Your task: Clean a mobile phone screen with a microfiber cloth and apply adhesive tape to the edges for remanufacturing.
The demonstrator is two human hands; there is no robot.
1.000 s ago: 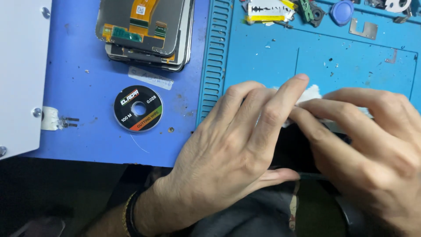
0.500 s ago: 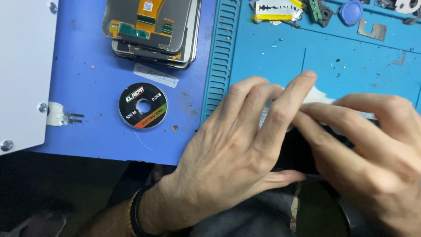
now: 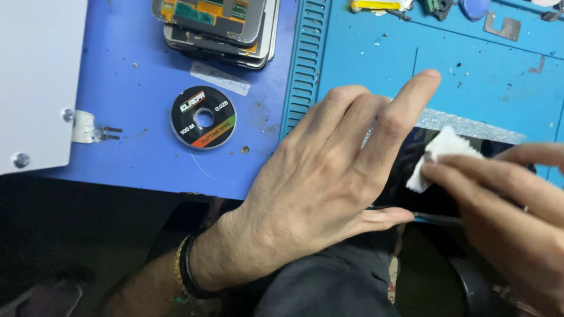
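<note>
white cloth (image 3: 442,154) pinched in right hand (image 3: 505,199) fingers; left hand (image 3: 317,188) splayed flat on dark screen (image 3: 446,196), which might slip.

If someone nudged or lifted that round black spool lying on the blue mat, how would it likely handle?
The black spool lies flat on its face on the blue mat, so a nudge would probably slide it, not roll it. It looks thin with a hollow centre, so it is likely light. Set on edge, its round rim would probably roll.

Two hands (image 3: 317,194), one cloth (image 3: 440,154), one spool (image 3: 203,117).
</note>
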